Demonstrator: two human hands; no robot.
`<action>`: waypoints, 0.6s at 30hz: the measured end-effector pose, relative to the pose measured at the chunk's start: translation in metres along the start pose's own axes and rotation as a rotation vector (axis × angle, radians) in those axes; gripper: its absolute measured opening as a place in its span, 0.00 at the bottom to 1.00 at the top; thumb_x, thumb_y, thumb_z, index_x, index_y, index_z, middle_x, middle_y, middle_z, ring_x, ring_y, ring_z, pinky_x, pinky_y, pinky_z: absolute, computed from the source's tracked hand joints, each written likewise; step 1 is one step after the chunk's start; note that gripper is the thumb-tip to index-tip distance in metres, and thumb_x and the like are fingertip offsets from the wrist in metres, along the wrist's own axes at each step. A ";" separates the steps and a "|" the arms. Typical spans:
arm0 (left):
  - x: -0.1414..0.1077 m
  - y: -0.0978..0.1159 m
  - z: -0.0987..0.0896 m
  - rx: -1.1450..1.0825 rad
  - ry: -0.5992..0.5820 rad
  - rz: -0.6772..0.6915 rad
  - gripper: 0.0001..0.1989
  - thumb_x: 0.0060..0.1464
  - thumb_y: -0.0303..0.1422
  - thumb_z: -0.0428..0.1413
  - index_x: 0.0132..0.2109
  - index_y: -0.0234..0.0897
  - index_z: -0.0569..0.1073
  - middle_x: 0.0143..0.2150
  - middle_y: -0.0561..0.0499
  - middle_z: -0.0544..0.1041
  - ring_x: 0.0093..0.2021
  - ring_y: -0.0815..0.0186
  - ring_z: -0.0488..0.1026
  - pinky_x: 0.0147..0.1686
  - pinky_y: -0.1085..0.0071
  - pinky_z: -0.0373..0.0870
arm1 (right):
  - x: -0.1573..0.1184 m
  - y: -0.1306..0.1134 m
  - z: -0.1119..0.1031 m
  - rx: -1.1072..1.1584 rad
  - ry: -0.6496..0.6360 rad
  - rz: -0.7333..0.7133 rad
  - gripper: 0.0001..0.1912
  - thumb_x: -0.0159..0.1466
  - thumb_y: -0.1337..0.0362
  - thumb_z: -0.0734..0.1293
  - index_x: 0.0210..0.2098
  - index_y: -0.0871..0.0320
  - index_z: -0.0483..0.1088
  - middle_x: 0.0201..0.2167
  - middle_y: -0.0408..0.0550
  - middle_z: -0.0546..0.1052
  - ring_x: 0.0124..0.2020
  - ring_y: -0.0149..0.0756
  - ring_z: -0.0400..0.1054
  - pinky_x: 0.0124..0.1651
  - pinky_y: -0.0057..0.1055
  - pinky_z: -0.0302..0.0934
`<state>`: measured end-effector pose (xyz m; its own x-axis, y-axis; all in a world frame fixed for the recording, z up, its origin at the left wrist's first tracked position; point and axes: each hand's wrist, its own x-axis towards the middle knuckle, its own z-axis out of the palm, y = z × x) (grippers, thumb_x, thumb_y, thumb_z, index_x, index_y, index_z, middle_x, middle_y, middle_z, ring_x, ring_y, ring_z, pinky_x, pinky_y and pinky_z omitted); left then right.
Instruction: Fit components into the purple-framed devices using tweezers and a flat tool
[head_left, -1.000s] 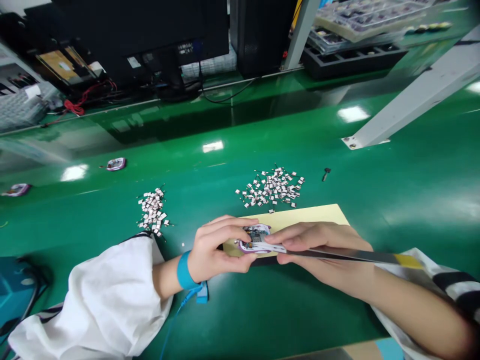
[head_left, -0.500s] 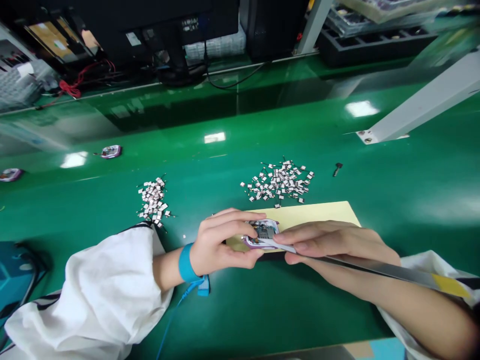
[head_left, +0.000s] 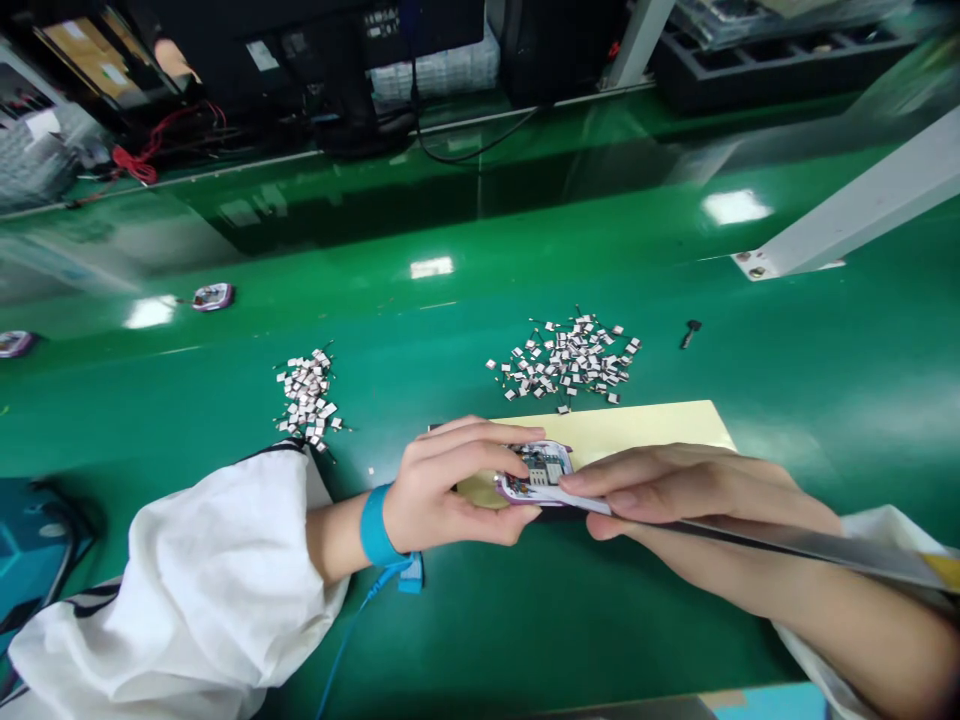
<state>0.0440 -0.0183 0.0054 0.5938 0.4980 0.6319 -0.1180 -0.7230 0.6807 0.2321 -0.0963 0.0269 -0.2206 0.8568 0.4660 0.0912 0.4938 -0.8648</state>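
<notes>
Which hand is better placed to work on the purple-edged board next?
Probably the right hand: it holds the long flat strip, its end at the purple-edged board, while the left hand grips that board.

Purple-rimmed circuit board: edges partly hidden by the fingers of the left hand and by the right hand; printed detail too small to be read. Yellow card: lower part covered by both hands. Flat metal strip: far end cut off by the right edge. Loose components: too small for their type to be told. Black tray: cut off by the top edge, its contents blurred.
</notes>
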 end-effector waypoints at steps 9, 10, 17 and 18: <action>0.002 0.003 0.000 0.000 0.003 0.026 0.12 0.41 0.28 0.61 0.33 0.26 0.69 0.38 0.36 0.75 0.39 0.62 0.73 0.36 0.72 0.70 | -0.002 0.003 0.001 0.120 0.012 0.068 0.17 0.55 0.78 0.66 0.41 0.54 0.70 0.39 0.44 0.75 0.37 0.31 0.71 0.42 0.26 0.68; 0.002 0.003 0.000 -0.001 0.004 0.024 0.12 0.41 0.28 0.61 0.33 0.26 0.69 0.38 0.36 0.75 0.39 0.62 0.73 0.36 0.72 0.70 | -0.001 0.002 -0.001 0.113 -0.008 0.064 0.17 0.55 0.78 0.65 0.42 0.54 0.69 0.39 0.45 0.75 0.38 0.31 0.71 0.42 0.26 0.68; 0.002 0.005 -0.001 0.004 0.009 0.018 0.12 0.41 0.28 0.61 0.33 0.27 0.69 0.38 0.36 0.75 0.38 0.63 0.74 0.35 0.72 0.71 | 0.007 -0.007 -0.008 0.009 -0.132 0.004 0.19 0.56 0.80 0.63 0.45 0.56 0.67 0.41 0.49 0.74 0.41 0.32 0.70 0.42 0.26 0.68; 0.003 0.005 0.000 0.004 0.014 0.021 0.12 0.40 0.28 0.61 0.33 0.27 0.69 0.37 0.36 0.75 0.38 0.62 0.74 0.35 0.72 0.71 | 0.008 -0.008 -0.009 -0.002 -0.143 -0.013 0.19 0.57 0.80 0.62 0.44 0.57 0.67 0.41 0.50 0.74 0.41 0.32 0.70 0.42 0.26 0.68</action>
<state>0.0447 -0.0207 0.0105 0.5800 0.4890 0.6515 -0.1272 -0.7356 0.6654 0.2381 -0.0920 0.0388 -0.3583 0.8203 0.4458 0.0890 0.5053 -0.8583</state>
